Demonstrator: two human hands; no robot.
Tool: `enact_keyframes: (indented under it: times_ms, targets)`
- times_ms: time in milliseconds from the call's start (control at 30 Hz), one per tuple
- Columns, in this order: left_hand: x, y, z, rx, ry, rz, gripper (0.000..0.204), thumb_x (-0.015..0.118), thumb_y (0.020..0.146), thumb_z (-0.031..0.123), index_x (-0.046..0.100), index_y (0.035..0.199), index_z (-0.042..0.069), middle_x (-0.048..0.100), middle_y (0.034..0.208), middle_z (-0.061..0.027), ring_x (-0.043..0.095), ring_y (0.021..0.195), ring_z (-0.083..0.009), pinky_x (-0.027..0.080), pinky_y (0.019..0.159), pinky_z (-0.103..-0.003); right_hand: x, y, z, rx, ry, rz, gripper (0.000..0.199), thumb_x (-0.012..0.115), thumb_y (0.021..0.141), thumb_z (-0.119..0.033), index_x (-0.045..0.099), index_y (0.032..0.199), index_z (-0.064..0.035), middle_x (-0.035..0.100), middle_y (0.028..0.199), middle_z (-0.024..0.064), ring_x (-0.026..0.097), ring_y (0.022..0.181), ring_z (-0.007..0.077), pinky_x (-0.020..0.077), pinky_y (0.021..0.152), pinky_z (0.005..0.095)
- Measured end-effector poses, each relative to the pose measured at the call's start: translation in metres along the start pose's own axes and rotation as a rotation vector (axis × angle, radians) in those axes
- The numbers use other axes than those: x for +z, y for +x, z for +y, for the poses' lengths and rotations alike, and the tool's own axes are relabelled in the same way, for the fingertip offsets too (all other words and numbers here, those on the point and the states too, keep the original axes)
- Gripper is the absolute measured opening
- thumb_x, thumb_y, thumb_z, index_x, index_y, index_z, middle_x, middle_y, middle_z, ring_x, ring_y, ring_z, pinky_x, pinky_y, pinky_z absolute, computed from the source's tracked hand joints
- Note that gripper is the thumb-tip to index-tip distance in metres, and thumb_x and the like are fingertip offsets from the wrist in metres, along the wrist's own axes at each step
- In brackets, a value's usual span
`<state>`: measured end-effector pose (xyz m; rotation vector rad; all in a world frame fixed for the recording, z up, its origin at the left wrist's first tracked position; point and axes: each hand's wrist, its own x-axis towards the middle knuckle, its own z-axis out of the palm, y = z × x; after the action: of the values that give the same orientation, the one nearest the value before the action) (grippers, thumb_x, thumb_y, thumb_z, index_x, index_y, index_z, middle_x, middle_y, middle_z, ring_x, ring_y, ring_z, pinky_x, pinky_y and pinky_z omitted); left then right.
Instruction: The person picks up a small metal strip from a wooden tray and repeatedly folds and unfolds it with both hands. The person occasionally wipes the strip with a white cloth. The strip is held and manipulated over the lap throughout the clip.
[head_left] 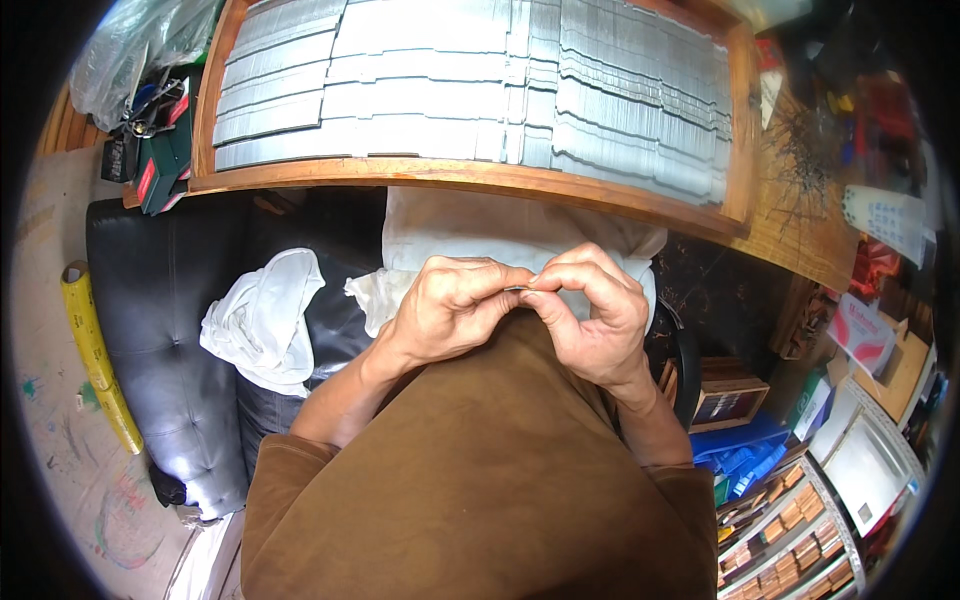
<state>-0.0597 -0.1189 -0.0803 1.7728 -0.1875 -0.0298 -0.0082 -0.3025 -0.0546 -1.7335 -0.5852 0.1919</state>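
Observation:
Both hands meet in front of my chest, fingertips almost touching. My left hand (pixel 450 308) is closed in a pinch, thumb against forefinger. Opposite it, my right hand (pixel 600 325) pinches at the same spot. Between the fingertips a thin sliver barely shows, too small to name. Beyond the hands stands a shallow wooden tray (pixel 450 173), packed with rows of thin silver-grey strips (pixel 420 95). A white cloth (pixel 450 218) spreads beneath and behind my hands, below the tray's near edge.
A crumpled white cloth (pixel 265 325) lies left by the black padded seat (pixel 160 330). A yellow roll (pixel 95 350) is farther left. At right are a wooden tabletop (pixel 825 225) with dark thin bits, a plastic cup (pixel 885 215), a blue bag (pixel 742 458) and a block-filled rack (pixel 795 520).

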Motion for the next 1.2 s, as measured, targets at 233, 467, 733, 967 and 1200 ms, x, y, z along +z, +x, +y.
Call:
enact_keyframes:
  times_ms: [233,467,733,967,1200]
  targets:
    - [0.002,0.001,0.0,-0.001,-0.04,0.016,0.019,0.074,0.081,-0.005,0.073,0.1,-0.003,0.073,0.08,-0.0161,0.072,0.068,-0.0228,0.054,0.06,-0.029,0.001,-0.001,0.001,-0.014,-0.016,0.007,0.013,0.074,0.08,0.006,0.064,0.086,0.0001,0.066,0.082,0.0107,0.065,0.072,0.0221,0.0529,0.064,0.0312]
    - [0.002,0.002,0.002,0.002,-0.028,0.025,0.018,0.073,0.082,-0.005,0.073,0.099,-0.003,0.073,0.079,-0.0156,0.072,0.068,-0.0227,0.055,0.06,-0.029,-0.001,-0.003,0.004,-0.005,-0.005,0.018,0.015,0.076,0.079,0.004,0.064,0.086,0.0006,0.067,0.083,0.0111,0.065,0.074,0.0205,0.0523,0.067,0.0295]
    - [0.003,0.003,0.004,-0.03,-0.016,0.015,0.018,0.076,0.081,-0.002,0.074,0.099,-0.002,0.073,0.081,-0.0163,0.073,0.07,-0.0239,0.055,0.061,-0.029,-0.002,-0.001,0.001,-0.01,-0.031,0.013,0.013,0.073,0.079,0.007,0.064,0.087,0.0004,0.066,0.083,0.0111,0.065,0.075,0.0254,0.0528,0.068,0.0336]
    - [0.003,0.006,0.007,-0.045,0.002,-0.015,0.018,0.074,0.082,-0.004,0.074,0.099,-0.002,0.074,0.083,-0.0163,0.074,0.073,-0.0239,0.056,0.063,-0.03,-0.003,-0.004,0.004,-0.036,-0.063,0.01,0.012,0.072,0.08,0.006,0.065,0.089,0.0014,0.067,0.084,0.0117,0.065,0.075,0.0245,0.0525,0.067,0.0323]
    - [0.002,-0.002,-0.003,-0.067,-0.061,0.056,0.017,0.069,0.086,-0.007,0.073,0.103,-0.004,0.076,0.094,-0.0159,0.075,0.082,-0.0212,0.06,0.074,-0.027,-0.062,0.001,-0.023,0.015,-0.104,0.256,0.008,0.065,0.084,0.008,0.066,0.086,0.0004,0.067,0.087,0.0104,0.064,0.074,0.0166,0.0512,0.068,0.0263]
